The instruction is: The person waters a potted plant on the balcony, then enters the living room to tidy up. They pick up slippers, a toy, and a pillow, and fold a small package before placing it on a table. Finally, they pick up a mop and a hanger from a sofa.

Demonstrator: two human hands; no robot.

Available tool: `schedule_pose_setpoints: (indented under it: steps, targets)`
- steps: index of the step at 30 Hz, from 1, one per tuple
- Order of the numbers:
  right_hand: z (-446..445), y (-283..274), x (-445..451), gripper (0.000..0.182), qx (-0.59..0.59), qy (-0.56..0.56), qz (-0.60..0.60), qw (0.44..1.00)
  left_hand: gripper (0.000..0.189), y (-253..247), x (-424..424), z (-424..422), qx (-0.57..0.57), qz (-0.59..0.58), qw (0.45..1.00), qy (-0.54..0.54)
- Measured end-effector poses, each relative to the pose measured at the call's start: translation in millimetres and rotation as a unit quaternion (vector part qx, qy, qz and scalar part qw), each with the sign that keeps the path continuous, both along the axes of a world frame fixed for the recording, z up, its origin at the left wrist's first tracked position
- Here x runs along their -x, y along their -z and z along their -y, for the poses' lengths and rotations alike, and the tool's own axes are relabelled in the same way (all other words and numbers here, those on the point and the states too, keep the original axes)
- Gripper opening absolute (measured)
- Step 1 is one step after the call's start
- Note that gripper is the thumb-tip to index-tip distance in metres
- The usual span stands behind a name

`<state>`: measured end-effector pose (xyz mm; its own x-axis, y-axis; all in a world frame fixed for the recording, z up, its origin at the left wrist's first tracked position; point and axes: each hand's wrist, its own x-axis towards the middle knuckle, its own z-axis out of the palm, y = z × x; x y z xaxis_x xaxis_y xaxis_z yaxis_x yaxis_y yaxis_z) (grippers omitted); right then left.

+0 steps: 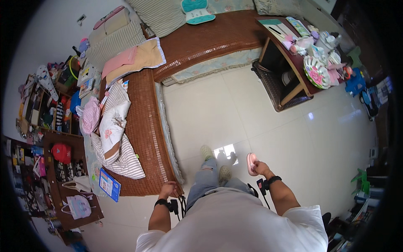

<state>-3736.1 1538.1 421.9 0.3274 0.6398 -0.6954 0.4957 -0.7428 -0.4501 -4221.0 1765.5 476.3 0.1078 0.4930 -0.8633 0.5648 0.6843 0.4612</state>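
Note:
My right hand (261, 168) grips a pink slipper (251, 160) above the tiled floor, to the right of my feet. The fingers cover part of its near side. My left hand (169, 189) hangs by the near corner of the sofa's brown mat (144, 126), its fingers loosely bent and nothing visible in them. Whether it touches the mat I cannot tell. On my feet are light clogs, one (206, 152) set farther forward than the other (225, 174).
Striped cushions (132, 160) and a blue board (110, 185) lie on the left sofa section. At right, a dark red table (294, 56) holds a floral bowl (316, 72) and toys; a dark mat (277, 94) lies beneath. Shelves (44, 107) stand far left, a green plastic item (362, 182) right.

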Motion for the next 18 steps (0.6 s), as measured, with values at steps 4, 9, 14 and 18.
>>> schedule_pose_setpoints:
  steps: [4, 9, 14, 18]
  targets:
    - [50, 8, 20, 0.033, 0.023, 0.098, -0.065, 0.993, 0.027, 6, 49, 12, -0.024, -0.009, 1.0, -0.002]
    - [80, 6, 55, 0.031, -0.035, 0.155, -0.027, 0.987, 0.023, -5, 49, -10, -0.131, 0.012, 0.991, 0.029]
    - [81, -15, 87, 0.03, -0.111, 0.182, 0.028, 0.977, 0.021, -36, 8, -25, -0.162, 0.151, 0.974, 0.041]
    - [61, -60, 153, 0.031, -0.157, 0.198, 0.064, 0.965, 0.022, -53, 16, -12, -0.168, 0.212, 0.961, 0.055]
